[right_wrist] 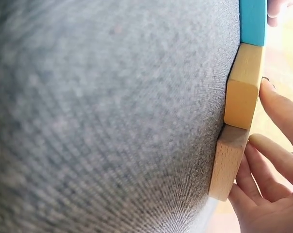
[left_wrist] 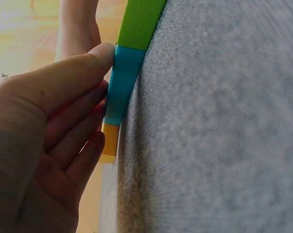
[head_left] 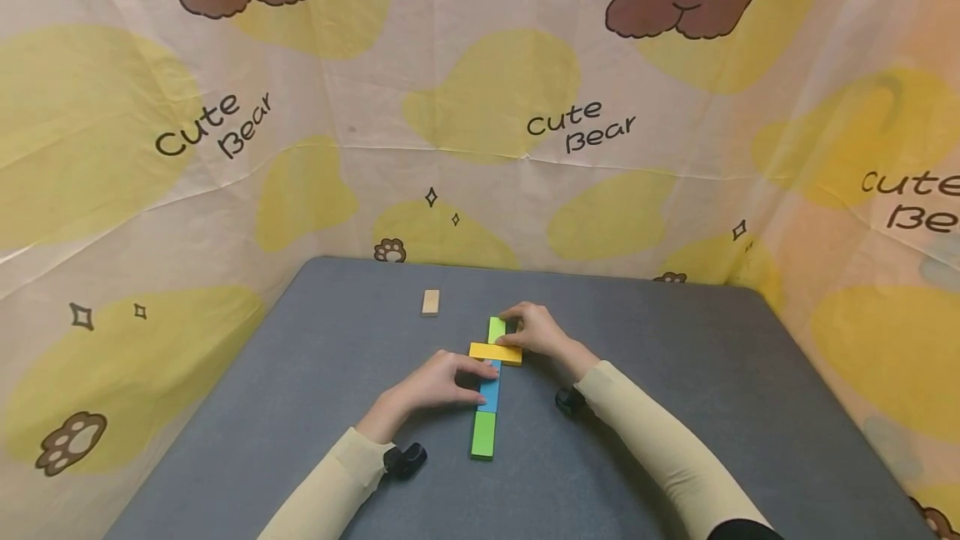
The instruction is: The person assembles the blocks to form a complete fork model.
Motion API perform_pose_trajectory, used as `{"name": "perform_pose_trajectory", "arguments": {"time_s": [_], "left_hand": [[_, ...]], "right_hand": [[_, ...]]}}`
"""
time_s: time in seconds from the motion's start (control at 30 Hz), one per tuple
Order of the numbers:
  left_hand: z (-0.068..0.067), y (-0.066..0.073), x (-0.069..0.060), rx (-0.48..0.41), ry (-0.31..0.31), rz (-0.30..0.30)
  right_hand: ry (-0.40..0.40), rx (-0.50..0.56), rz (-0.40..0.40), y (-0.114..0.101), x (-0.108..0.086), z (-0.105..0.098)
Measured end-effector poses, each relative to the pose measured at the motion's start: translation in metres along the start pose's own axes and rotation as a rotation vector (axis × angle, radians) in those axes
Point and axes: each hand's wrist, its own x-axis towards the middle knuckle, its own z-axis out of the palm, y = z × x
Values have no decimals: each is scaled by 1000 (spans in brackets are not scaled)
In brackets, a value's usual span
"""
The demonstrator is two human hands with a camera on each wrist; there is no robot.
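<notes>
A row of flat wooden blocks lies on the table: a green block [head_left: 483, 436] nearest, then a blue block [head_left: 489, 394], a yellow block [head_left: 496, 353] set crosswise, and a light green block [head_left: 497, 329] at the far end. My left hand [head_left: 438, 380] touches the blue block with thumb and fingertips from the left. In the left wrist view its thumb [left_wrist: 105, 52] rests beside the joint of the blue block and green block. From the right, my right hand [head_left: 542, 330] touches the yellow and light green blocks; the right wrist view shows its fingertips [right_wrist: 255, 141] at their upper edge.
A plain wood-coloured block [head_left: 431, 302] lies apart, behind the row and to its left. The grey cloth-covered table [head_left: 675, 373] has a patterned curtain [head_left: 480, 107] standing around its back and sides.
</notes>
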Motion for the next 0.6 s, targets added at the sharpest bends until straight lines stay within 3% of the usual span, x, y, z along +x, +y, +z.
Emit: {"name": "perform_pose_trajectory", "arguments": {"time_s": [0.6], "left_hand": [[0,-3,1,12,6,10]], "right_hand": [[16,-12,-4,0,2,2]]}}
